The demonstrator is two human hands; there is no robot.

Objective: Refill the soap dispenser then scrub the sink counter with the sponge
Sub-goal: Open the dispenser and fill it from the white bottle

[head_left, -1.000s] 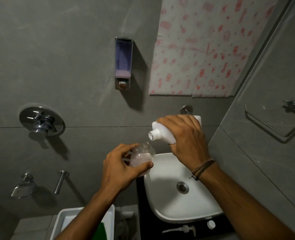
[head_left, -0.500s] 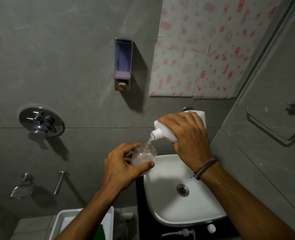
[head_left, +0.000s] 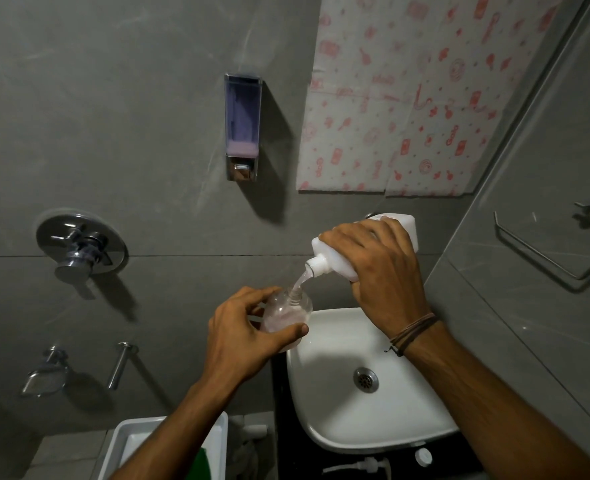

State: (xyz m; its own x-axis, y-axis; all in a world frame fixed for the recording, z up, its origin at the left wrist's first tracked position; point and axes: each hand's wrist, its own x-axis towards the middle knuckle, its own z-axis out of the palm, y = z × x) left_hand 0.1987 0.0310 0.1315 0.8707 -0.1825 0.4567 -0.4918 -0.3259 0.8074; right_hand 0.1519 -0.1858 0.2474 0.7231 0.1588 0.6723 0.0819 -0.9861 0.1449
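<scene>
My left hand (head_left: 241,336) grips a small clear soap dispenser bottle (head_left: 291,308) with pinkish liquid in it, held upright at the sink's left rim. My right hand (head_left: 380,271) grips a white refill bottle (head_left: 331,261) tilted neck-down to the left. A thin stream of soap (head_left: 298,282) runs from its spout into the clear bottle's mouth. The white sink basin (head_left: 324,386) sits on a black counter (head_left: 286,455). The pump head (head_left: 359,465) and a white cap (head_left: 423,457) lie on the counter in front of the basin. A green sponge (head_left: 203,465) shows partly behind my left forearm in a white tub.
A wall-mounted soap dispenser (head_left: 242,128) hangs on the grey wall above. A chrome shower mixer (head_left: 80,249), a spout (head_left: 120,365) and a soap dish (head_left: 44,372) are on the left. The white tub (head_left: 123,441) stands lower left. A towel ring (head_left: 543,251) is on the right wall.
My right hand tipped the white refill bottle further down and closer to the clear bottle. Soap began to pour into it. My left hand stayed about where it was.
</scene>
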